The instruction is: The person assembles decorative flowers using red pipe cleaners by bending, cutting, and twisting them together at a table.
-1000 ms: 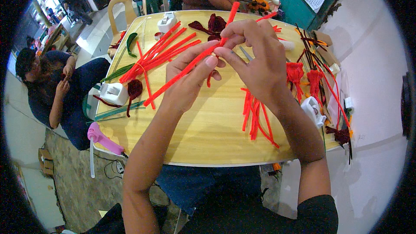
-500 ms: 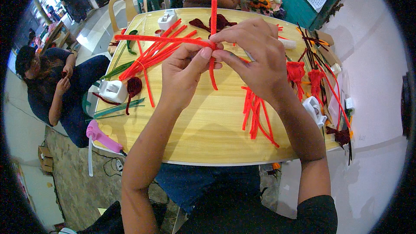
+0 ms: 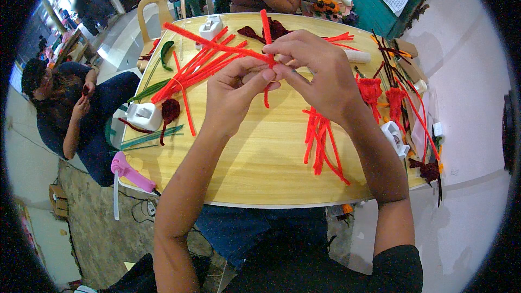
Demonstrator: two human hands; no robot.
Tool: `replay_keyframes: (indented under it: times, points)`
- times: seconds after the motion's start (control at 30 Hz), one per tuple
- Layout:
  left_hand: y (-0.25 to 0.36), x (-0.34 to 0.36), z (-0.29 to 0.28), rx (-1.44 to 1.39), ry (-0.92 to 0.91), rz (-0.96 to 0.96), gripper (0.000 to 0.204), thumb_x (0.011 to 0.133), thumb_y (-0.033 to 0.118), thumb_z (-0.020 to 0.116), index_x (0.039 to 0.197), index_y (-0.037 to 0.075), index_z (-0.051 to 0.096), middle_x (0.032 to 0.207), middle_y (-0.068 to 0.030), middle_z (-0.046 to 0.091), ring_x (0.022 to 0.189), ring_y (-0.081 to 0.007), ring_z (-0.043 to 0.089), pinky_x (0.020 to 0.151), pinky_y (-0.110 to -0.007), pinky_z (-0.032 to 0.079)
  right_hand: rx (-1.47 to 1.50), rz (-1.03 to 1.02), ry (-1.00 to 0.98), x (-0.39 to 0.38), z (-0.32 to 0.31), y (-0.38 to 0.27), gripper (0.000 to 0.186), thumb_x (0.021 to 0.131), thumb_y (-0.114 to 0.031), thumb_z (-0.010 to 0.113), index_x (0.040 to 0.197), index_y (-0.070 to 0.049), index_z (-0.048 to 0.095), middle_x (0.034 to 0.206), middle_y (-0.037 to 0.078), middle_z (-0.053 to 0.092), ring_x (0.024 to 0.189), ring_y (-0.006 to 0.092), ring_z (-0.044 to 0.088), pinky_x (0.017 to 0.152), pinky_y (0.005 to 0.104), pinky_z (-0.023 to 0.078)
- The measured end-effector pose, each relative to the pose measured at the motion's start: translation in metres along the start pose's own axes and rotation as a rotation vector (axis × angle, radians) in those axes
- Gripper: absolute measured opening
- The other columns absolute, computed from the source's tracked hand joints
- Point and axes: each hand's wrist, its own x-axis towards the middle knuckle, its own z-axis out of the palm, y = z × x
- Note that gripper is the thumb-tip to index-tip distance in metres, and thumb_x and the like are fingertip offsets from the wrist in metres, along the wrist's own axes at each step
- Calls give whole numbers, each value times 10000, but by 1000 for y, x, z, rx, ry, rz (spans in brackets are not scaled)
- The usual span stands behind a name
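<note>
Over the middle of the table, my left hand [image 3: 234, 95] and my right hand [image 3: 325, 73] meet at crossed red pipe cleaners [image 3: 217, 45]. One long end points to the upper left, another stands up, and a short piece hangs below the fingers. My left thumb and fingers pinch the crossing, which they partly cover. The right thumb and fingertips close on the same spot from the other side. Left of my hands lies a tied bundle of red pipe cleaners [image 3: 198, 68]. Several loose red pipe cleaners [image 3: 320, 138] rest below my right wrist.
White tape dispensers [image 3: 144, 116] stand around the table [image 3: 255, 168]. A dark red fuzzy flower [image 3: 170, 109] and a pink glue gun [image 3: 131, 173] lie at left. Red fuzzy flowers [image 3: 370, 92] and dark stems lie at right. Other people sit at left and across the table.
The long red end has swung upward at its left tip. The upright end leans slightly more to the left, and the piece below shows shorter. Both hands keep their pinch.
</note>
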Motion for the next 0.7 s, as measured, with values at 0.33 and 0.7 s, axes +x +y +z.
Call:
replay_keyframes:
  times: [0.33,0.7]
  points:
    - [5,-1,3,264,24,57,177,864,78,677,1029,23,643,950,-87,672,824,-143,667,704,-267,575,-47,36,-19,-1,-8,12,131,780,-39,658,908,-22,676,847,130,620,807,293,629,723,346,511]
    - [6,0,6,384,20,149,218,908,100,622,1091,-17,604,969,-113,663,824,-181,672,676,-290,569,111,347,-198,2,-20,5,216,829,-40,654,1043,-31,673,999,109,678,937,172,647,823,289,508]
